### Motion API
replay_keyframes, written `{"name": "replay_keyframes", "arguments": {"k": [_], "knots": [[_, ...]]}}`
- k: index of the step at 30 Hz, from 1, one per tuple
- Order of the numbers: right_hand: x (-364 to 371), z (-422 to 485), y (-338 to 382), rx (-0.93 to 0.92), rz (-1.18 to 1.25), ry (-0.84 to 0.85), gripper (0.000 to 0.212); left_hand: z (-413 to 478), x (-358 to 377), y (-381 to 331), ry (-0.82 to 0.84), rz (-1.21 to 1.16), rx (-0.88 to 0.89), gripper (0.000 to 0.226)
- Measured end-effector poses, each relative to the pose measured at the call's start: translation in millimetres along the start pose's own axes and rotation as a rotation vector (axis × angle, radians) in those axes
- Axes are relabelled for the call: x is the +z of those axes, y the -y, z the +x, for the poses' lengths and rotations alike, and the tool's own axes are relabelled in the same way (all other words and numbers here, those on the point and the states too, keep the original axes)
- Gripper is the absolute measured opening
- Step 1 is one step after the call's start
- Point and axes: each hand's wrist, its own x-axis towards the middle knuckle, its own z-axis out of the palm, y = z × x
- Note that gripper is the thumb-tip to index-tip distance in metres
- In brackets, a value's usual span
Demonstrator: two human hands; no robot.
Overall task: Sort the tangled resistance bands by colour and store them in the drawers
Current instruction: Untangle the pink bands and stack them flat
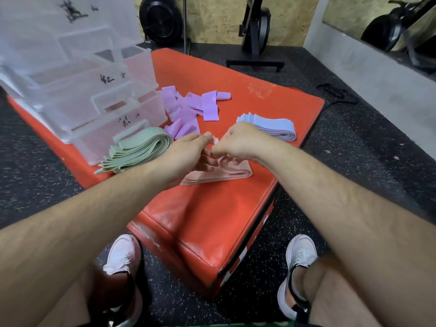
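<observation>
We're pinching pink bands (221,175) with left hand (186,152), right hand (240,142), fingers clamped. green stack (139,147), blue stack (271,126), purple pile (188,107) lying outside drawer unit (94,90); storing's all left, we're guessing.

drawers (70,90): cut off by left and top edges, blurred | labels (107,79): scrawl unreadable | pink bands (221,175): far end hidden under left hand (186,154) and right hand (240,140) | blue bands (276,127): left end behind right hand
</observation>
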Motion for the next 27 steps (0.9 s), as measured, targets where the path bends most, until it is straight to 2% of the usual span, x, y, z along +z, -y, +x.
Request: {"name": "replay_keyframes", "arguments": {"k": [2,5,8,12,14,17,21,24,25,27], "knots": [[13.2,4.9,5.4,-0.006,-0.041,0.004,0.015,-2.3,-9.8,0.4,-0.094,0.122,0.001,0.028],[30.9,10.1,10.6,-0.009,-0.146,-0.034,0.011,-1.4,-26.6,7.7,-0.25,0.45,0.065,0.026],[45.2,12.8,13.4,-0.025,-0.194,-0.024,0.015,-2.9,-37.8,11.4,-0.286,0.533,0.09,0.027],[55.9,17.8,13.7,-0.053,-0.202,0.023,0.021,-8.7,-42.6,15.9,-0.277,0.583,0.094,0.022],[55.4,16.1,15.2,-0.071,-0.215,0.098,0.022,-10.1,-45.1,17.2,-0.261,0.602,0.08,0.024],[41.9,10.6,16.7,-0.084,-0.171,0.195,0.018,-9.0,-52.1,18.4,-0.22,0.728,0.09,0.015],[20.1,11.2,4.1,-0.075,-0.109,0.226,0.019,-5.6,-58.9,28.4,-0.257,1.134,0.331,0.025],[9.9,10.4,-6.5,-0.074,-0.106,0.227,0.019,-9.8,-48.1,25.1,-0.198,1.191,0.595,0.036],[7.5,8.8,-8.5,-0.093,-0.128,0.23,0.021,-10.7,-43.6,22.0,-0.14,1.203,0.634,0.039],[3.0,7.6,-11.6,-0.133,-0.148,0.21,0.024,-9.7,-37.1,19.9,-0.017,1.282,0.595,0.051]]}}
